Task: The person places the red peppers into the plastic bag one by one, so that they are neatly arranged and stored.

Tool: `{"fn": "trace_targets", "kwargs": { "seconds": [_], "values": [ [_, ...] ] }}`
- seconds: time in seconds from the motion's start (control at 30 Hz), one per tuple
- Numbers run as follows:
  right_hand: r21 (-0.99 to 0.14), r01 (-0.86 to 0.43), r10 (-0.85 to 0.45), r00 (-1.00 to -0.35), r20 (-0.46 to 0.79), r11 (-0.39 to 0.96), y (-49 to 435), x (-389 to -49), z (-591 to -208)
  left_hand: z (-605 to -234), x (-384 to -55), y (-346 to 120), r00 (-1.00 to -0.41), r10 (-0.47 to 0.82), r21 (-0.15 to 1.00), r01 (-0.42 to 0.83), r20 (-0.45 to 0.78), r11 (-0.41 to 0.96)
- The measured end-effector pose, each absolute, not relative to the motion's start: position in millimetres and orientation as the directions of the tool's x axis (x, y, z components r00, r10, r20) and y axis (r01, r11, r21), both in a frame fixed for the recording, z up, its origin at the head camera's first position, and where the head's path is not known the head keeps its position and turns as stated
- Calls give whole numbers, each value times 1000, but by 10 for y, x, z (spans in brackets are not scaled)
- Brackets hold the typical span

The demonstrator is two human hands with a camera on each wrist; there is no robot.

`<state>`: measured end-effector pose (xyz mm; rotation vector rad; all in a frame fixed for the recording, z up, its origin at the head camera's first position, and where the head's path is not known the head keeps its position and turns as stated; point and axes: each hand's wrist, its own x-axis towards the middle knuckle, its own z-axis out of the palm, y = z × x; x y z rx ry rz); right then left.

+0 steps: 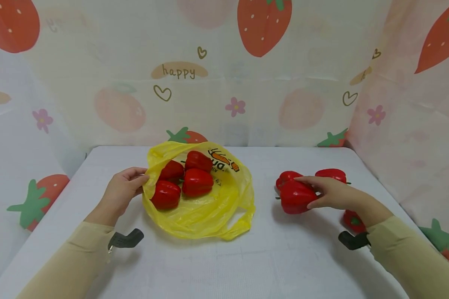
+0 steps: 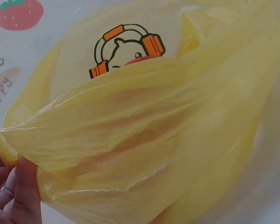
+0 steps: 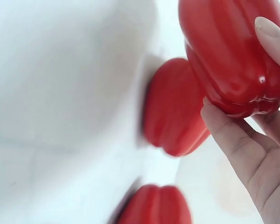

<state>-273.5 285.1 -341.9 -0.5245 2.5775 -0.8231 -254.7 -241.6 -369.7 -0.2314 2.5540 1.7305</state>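
My left hand point(image 1: 125, 187) pinches the left rim of a yellow plastic bag point(image 1: 213, 220), whose mouth gapes toward me. Inside it lie several red bell peppers point(image 1: 197, 182). In the left wrist view the fingers and thumb grip the edge of the bag point(image 2: 130, 140), with a cartoon print showing on its inner wall. On the right, my right hand point(image 1: 331, 193) holds a red bell pepper point(image 1: 297, 197) between thumb and fingers. The right wrist view shows that held pepper point(image 3: 238, 56) raised above the white table, its stem end pointing away from the palm.
Behind the held pepper sits another red pepper point(image 1: 286, 177). Two more stand near the right arm: one farther back point(image 1: 331, 173) and one partly hidden under the wrist point(image 1: 353, 221). The white table point(image 1: 224, 270) backs onto a strawberry-print curtain point(image 1: 217, 45).
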Motion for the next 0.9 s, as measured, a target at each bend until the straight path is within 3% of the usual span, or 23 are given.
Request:
{"fn": "trace_targets", "kwargs": {
  "seconds": [0.23, 0.67, 0.9],
  "values": [
    [-662, -263, -502, -842, -198, 702, 2642, -2782, -3309, -3687, -2544, -2413, -986, -99, 919, -159, -132, 362],
    [-702, -160, -429, -875, -224, 694, 2157, -2802, -3251, -3683, -2549, -2410, -985, -105, 918, -166, -137, 359],
    [-666, -148, -378, -901, -214, 731, 1911, -2820, -3237, -3702, -2552, -2419, -987, -96, 921, -155, -129, 358]
  ]
}}
